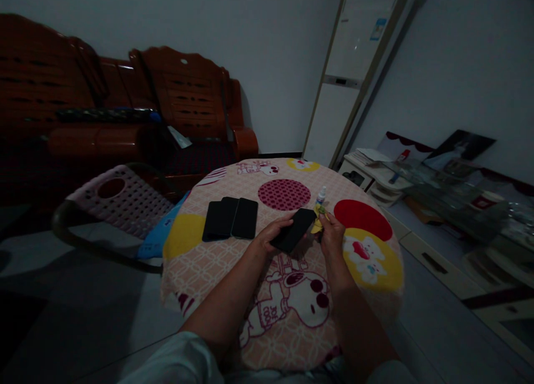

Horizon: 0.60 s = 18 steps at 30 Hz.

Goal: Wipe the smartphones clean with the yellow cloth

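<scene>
My left hand is wrapped round a black smartphone, held tilted above the table with its dark face up. At the phone's far right end, my right hand pinches a yellow cloth. The cloth touches or almost touches the phone's edge; I cannot tell which. Just beyond the cloth stands a small white bottle, its lower part hidden. Left of my hands, several dark phones lie side by side and partly overlapping on the patterned tablecloth.
A pink woven chair stands at the table's left, with a blue bag by it. Wooden armchairs line the back wall. A tall white air conditioner fills the corner. On the right is a low cabinet with a cluttered glass top.
</scene>
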### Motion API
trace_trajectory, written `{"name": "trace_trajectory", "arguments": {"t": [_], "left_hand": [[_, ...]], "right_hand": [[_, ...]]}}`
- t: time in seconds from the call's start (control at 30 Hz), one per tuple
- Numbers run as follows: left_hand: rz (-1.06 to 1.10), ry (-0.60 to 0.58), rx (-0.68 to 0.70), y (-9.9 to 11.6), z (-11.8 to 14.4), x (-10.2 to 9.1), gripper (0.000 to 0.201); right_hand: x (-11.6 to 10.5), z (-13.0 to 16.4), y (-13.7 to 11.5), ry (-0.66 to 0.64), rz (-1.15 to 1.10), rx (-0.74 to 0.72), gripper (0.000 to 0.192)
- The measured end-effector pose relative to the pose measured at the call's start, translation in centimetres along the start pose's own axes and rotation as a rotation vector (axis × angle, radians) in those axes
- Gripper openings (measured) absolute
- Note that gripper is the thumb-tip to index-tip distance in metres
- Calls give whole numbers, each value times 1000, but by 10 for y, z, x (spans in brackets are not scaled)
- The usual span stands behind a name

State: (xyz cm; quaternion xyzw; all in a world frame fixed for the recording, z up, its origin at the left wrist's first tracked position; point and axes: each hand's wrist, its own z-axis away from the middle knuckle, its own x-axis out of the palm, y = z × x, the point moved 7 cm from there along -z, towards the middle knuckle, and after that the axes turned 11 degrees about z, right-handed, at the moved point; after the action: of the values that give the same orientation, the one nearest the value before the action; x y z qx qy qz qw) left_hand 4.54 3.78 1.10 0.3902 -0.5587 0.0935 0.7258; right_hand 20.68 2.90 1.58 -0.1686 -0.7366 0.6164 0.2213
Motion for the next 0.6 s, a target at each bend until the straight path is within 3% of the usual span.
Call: {"name": "trace_trajectory", "arguments": {"t": [0.37, 0.6], "left_hand": [[-5, 70, 29, -1, -5, -5, 51], [107, 278, 153, 9, -11, -32, 30]], "right_hand": [[0, 2, 0, 0, 194, -44, 57], [32, 21, -5, -206, 308, -89, 46]]}}
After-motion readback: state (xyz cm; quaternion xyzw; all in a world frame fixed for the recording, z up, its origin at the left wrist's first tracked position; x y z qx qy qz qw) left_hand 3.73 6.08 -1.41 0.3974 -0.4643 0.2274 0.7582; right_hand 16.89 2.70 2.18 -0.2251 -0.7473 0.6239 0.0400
